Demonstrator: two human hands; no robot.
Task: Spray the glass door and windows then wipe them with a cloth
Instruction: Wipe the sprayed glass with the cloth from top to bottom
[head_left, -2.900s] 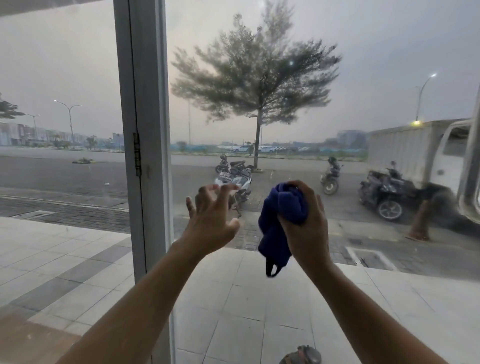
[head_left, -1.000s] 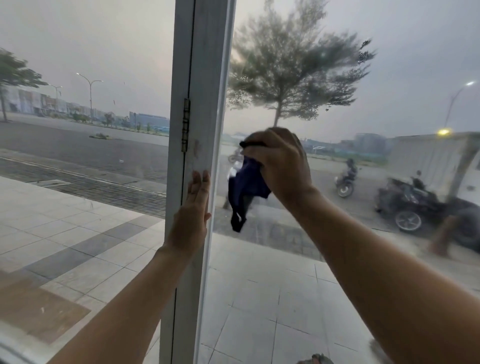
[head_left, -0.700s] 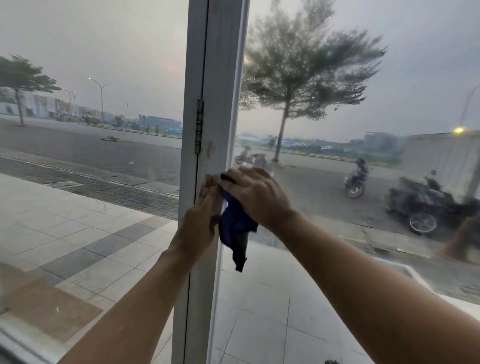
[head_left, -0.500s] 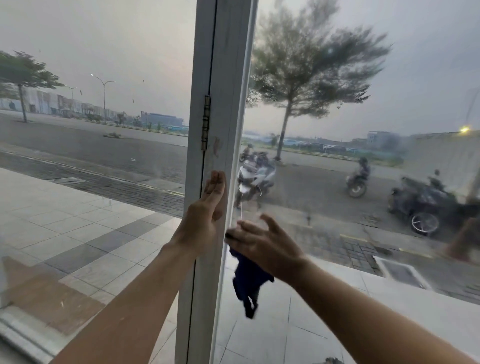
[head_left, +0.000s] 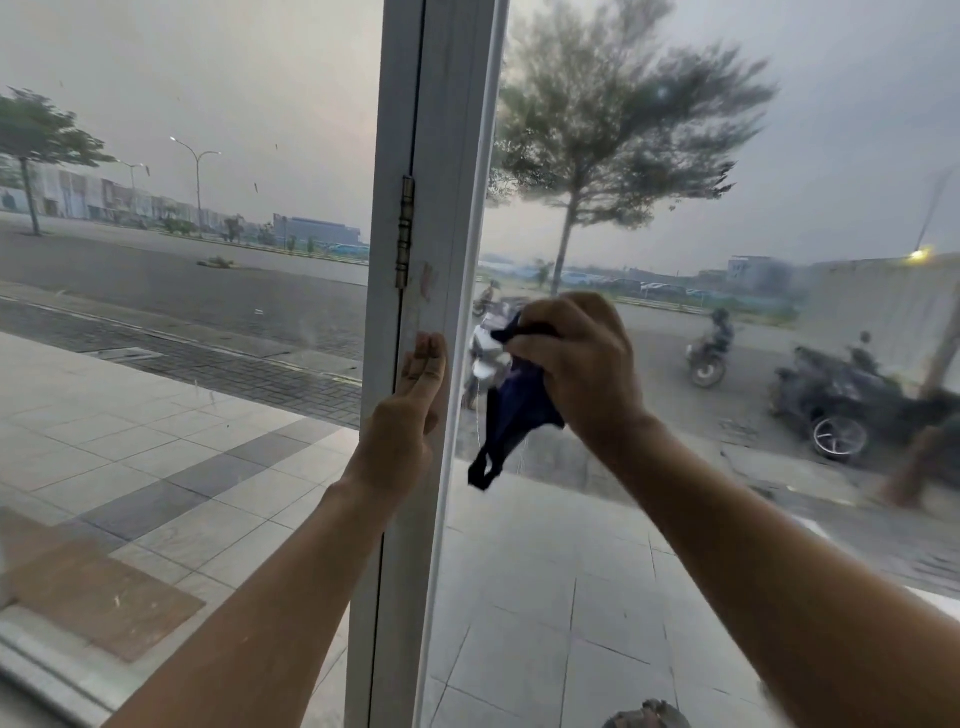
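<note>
wiping glass (head_left: 675, 519) | right hand (head_left: 582, 369) fingers curled round blue cloth (head_left: 519, 410), pressing it on pane just right of frame (head_left: 447, 208), likely working the edge | left hand (head_left: 410, 410) fingers straight, flat on frame, likely bracing | loose tail of cloth hangs below

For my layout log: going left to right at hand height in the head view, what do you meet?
Left glass pane → left hand flat on the white frame → blue cloth → right hand gripping it → parked motorcycle outside.
</note>
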